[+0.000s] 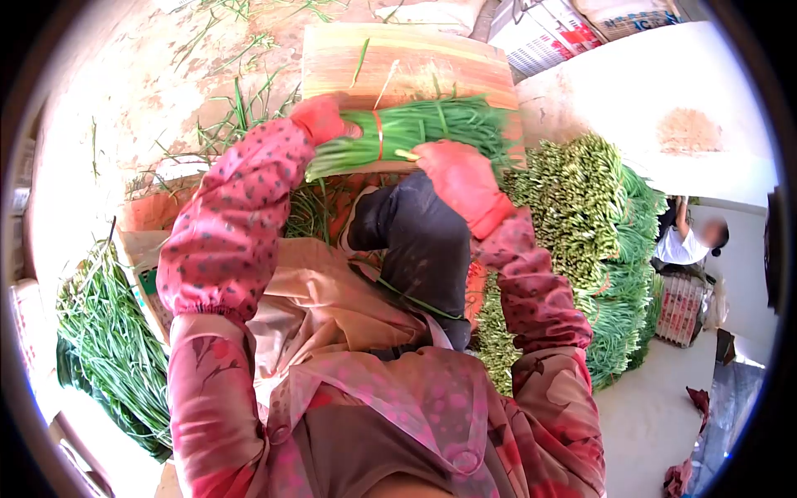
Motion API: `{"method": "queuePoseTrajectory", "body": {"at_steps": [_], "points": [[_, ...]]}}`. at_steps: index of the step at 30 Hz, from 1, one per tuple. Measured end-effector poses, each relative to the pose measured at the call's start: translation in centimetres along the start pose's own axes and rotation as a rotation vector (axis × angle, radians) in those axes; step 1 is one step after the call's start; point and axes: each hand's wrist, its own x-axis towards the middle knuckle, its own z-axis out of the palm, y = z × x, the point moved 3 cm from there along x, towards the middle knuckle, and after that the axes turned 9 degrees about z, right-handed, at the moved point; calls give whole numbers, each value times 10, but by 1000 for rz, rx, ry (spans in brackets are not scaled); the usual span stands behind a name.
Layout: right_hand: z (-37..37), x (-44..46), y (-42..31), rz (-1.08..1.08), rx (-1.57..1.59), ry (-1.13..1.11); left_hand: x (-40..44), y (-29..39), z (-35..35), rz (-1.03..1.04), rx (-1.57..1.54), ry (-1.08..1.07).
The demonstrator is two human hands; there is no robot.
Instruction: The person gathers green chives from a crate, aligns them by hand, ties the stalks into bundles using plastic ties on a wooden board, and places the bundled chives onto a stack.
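A bundle of green chives [432, 119] lies across a wooden board [448, 66], with a red band [379, 134] around it. My left hand [326, 119], in a red-pink glove, grips the bundle's left part, its thumb on top of the stalks. On the bundle's near side, right of the band, is my gloved right hand [462, 184]. Its fingers are closed, and the tip of a pale yellow-green stalk [407, 154] pokes out from them. Most of the right fingers are hidden behind the back of the glove.
Banded chive bundles [573, 216] are stacked at my right. Loose chives [112, 340] fill a container at my left. Stray blades [241, 112] litter the floor beside the board. Printed sacks [544, 37] stand at the back. Another person [685, 241] is at the far right.
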Motion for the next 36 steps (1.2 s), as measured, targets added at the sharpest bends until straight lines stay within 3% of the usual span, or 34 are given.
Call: {"method": "queuePoseTrajectory", "body": {"at_steps": [2,3,4,6,8,10,14,16,19,26,29,36], "points": [[21,11,6,14,79,-62,-17,14,-11,-42,445,583],[23,21,9,65,57,-97,-27,23,-11,2,635,742],[24,32,11,53,63,-100,-34,29,-6,25,674,848],[27,49,20,156,75,-166,-46,32,12,260,588,1016],[29,61,25,163,52,-196,-52,40,28,277,395,1177],[31,68,30,143,35,-198,-42,35,47,130,73,1185],[33,76,36,142,-57,-197,-17,35,67,116,-59,1202],[33,77,36,141,-57,-196,-10,42,70,65,-24,1203],[32,84,36,104,-62,-180,-2,57,58,-14,365,1030],[44,97,41,97,-169,-243,17,46,47,-270,279,740],[47,100,40,120,-289,-317,13,59,53,-305,409,688],[57,100,45,63,-183,-249,28,49,65,-430,311,673]]}}
